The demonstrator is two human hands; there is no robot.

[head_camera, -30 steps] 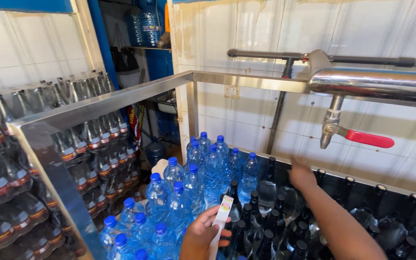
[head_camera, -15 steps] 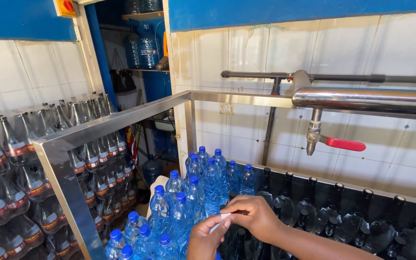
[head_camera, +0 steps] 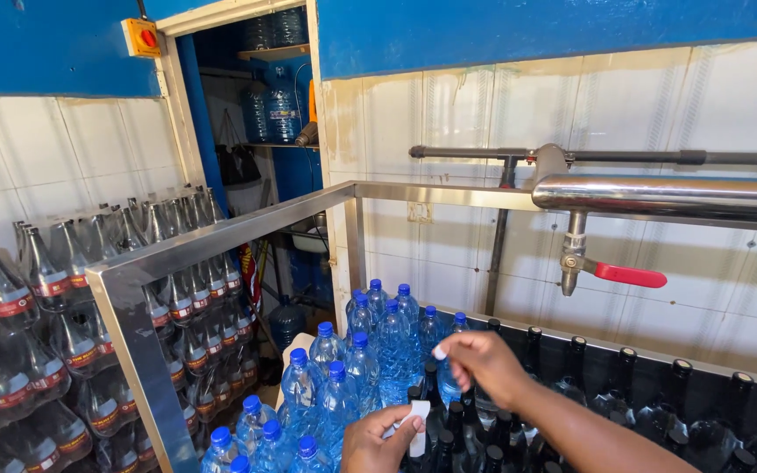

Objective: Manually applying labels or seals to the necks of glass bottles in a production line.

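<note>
**Peeling a small white sticker over the bottles: keep the pinch light and the strip steady**

The right hand [head_camera: 484, 363] hangs above the bottles at about the centre of the lower frame, thumb and forefinger pressed together on a small white sticker or seal [head_camera: 439, 353] at their tips; the other fingers are curled in. The left hand [head_camera: 385, 442], at six o'clock on the bottom edge, pinches a white paper strip [head_camera: 413, 423] between thumb and fingers, the strip standing up just below and to seven o'clock of the right hand. The two hands are near but not touching.

Under them stand clear plastic water bottles with blue caps [head_camera: 370, 368], packed cap to cap from about seven o'clock to the middle. To three and four o'clock of these run dark glass bottles with black caps [head_camera: 624, 385], shoulder to shoulder along a black trough.

To do this well, I judge that the left hand should hold the strip still and flat, so the piece comes off clean, and the right should grip it only by its edge, keeping any sticky face off the skin. It seems wise to work close above the caps, for a dropped piece would slip between the bottles.

At two o'clock a steel pipe [head_camera: 676, 197] carries a tap with a red lever [head_camera: 628, 275]. At nine o'clock empty clear bottles with red labels [head_camera: 63, 324] lie stacked behind a steel frame [head_camera: 221, 236].
</note>
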